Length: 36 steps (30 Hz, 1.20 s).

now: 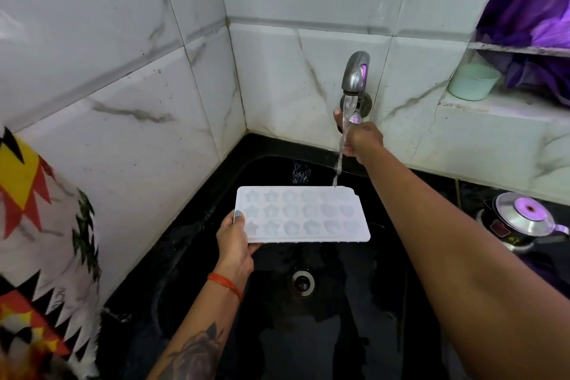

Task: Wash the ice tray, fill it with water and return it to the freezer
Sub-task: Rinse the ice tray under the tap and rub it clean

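Ice tray [303, 215], white and flat with rows of star and heart moulds, sits level above the black sink [172, 256], cups upward, roughly at the centre of my view. My left hand [236, 241] is clamped on its short end at nine o'clock, thumb on top of the rim and fingers underneath. My right hand [359, 137] reaches out to one o'clock and is closed around the tap handle below the spout of the tap [355, 74]. Water [340, 151] runs down in a thin stream and lands at the far edge of the tray near its twelve o'clock corner. The drain [303, 282] lies at six o'clock beneath the tray. I judge the tray light and fairly thin, probably a little bendy, so holding it by one end alone may let the far end sag once the cups take on water. Wet plastic will be slippery, and my thumb on the rim is my main hold. For carrying it filled I would want a hand on each short end, keeping it flat. A steel pot [521, 222] stands on the counter at three o'clock, well apart from the tray.
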Available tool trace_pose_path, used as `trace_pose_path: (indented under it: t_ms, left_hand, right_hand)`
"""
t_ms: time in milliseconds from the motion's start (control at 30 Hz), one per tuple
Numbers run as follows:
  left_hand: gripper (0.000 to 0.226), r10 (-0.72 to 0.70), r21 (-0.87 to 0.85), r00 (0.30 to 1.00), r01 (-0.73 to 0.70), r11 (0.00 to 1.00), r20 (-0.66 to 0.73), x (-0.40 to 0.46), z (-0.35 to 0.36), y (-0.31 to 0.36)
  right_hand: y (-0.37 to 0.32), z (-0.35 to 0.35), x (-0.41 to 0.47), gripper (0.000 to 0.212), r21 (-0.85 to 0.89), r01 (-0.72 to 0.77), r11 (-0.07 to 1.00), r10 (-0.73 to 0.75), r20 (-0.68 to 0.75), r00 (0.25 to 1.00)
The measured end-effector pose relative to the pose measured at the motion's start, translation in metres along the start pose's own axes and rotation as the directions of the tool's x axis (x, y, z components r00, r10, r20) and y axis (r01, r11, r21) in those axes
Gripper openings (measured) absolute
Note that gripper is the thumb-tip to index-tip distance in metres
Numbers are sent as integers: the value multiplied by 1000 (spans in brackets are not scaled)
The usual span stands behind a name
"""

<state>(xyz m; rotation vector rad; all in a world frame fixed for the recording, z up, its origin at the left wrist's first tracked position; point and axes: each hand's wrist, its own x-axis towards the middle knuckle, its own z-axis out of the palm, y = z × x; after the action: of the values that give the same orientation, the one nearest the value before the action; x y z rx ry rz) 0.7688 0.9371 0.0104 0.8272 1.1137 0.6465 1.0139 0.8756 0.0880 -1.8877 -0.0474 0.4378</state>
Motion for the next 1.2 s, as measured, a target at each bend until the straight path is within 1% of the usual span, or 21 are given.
trace_pose_path:
  t_ms: [67,100,167,233,300,367,467,533,600,667,733,800,867,933,967,1033,1100,1200]
  left_hand:
    - [31,0,6,1000,0,1000,0,1,0,-1]
    - [30,2,10,1000,-2,1000,2,1,-1,-1]
    - [30,4,18,1000,-5,1000,5,2,-1,-1]
    - [31,0,23,1000,0,1000,-1,2,-2,-1]
    - [32,-8,26,1000,9,1000,-10,3,-2,-1]
    - [32,-16,26,1000,16,1000,-17,4,-3,-1]
    - [31,-19,28,1000,19,999,-16,3,-4,-2]
    - [31,-20,25,1000,20,999,-12,2,-4,-2]
    - [31,-22,17,1000,22,1000,-7,1,-3,-2]
    - [31,-24,11,1000,24,1000,-4,-1,-2,-2]
    - [30,-27,3,1000,27,1000,-5,-3,-2,-2]
    - [30,-26,-1,1000,26,1000,0,-6,-2,-2]
    - [29,-28,-10,1000,28,1000,8,-10,-2,-2]
    - [29,-31,-18,999,31,999,13,-14,-4,-2]
    - [28,-31,-21,999,31,999,16,-16,-5,-2]
    - [28,-32,-29,999,33,999,20,-20,-7,-2]
    - [26,-33,-37,999,34,999,29,-24,-9,0]
    - [22,-20,-35,998,23,999,66,-31,-12,2]
  right_hand:
    - [1,2,11,55,-36,-4,999,3,-20,1000]
    - [2,3,16,51,-22,-6,1000,6,-19,1000]
    - [3,5,19,41,101,-46,994,42,34,999]
    - [2,8,19,42,237,-98,966,78,93,993]
    - [2,10,17,40,327,-137,935,97,136,986]
    - [1,7,15,37,372,-173,912,106,194,975]
    - [3,-4,16,47,404,-250,880,132,298,945]
    - [7,-13,16,52,337,-238,911,124,328,937]
    - [14,-23,12,54,203,-158,966,87,322,943]
    - [29,-31,6,52,67,-66,996,45,286,957]
    - [51,-37,-4,39,-53,6,999,6,225,974]
    - [75,-41,-18,23,-129,68,989,-45,173,984]
    - [93,-45,-41,11,-183,124,975,-96,157,983]
    - [107,-48,-61,4,-198,161,967,-129,163,978]
    - [113,-48,-69,5,-207,187,960,-152,172,973]
    - [120,-50,-84,16,-264,238,935,-187,205,961]
    - [120,-52,-93,26,-324,281,904,-205,249,947]
    - [114,-55,-105,36,-356,350,866,-246,307,920]
